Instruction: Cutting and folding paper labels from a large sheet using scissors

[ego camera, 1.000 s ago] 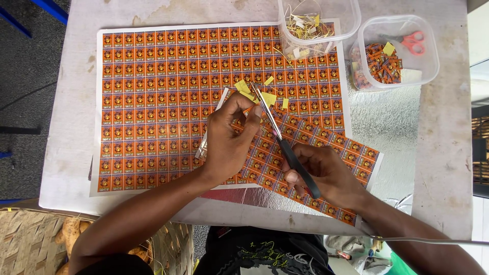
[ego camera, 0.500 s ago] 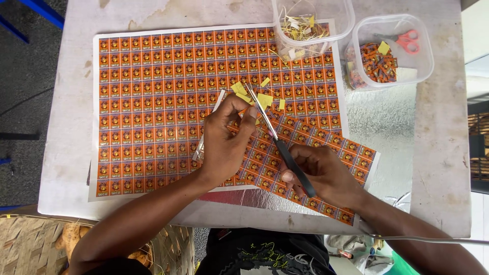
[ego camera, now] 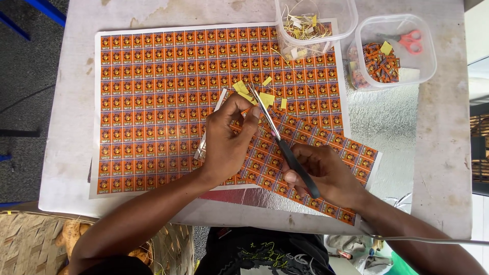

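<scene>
- Right hand [ego camera: 326, 173] grips my black-handled scissors [ego camera: 282, 145], blades angled up toward the yellow scraps [ego camera: 254, 94].
- Left hand [ego camera: 229, 140] pinches a narrow strip [ego camera: 210, 133] at the blades, lying over the big orange sheet [ego camera: 168, 102].
- I'd judge a clean cut needs the strip held taut and the blades kept on the pale line between the squares.
- A cut piece [ego camera: 316, 163] lies under my right hand; two tubs [ego camera: 392, 48] sit at the tabletop's [ego camera: 443, 153] far edge.

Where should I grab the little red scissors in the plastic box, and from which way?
Take the red scissors by their looped handles, reaching straight down from above. They lie flat in the open square tub, whose walls block any sideways reach, and the handles sit clear of the cut orange stickers.
</scene>
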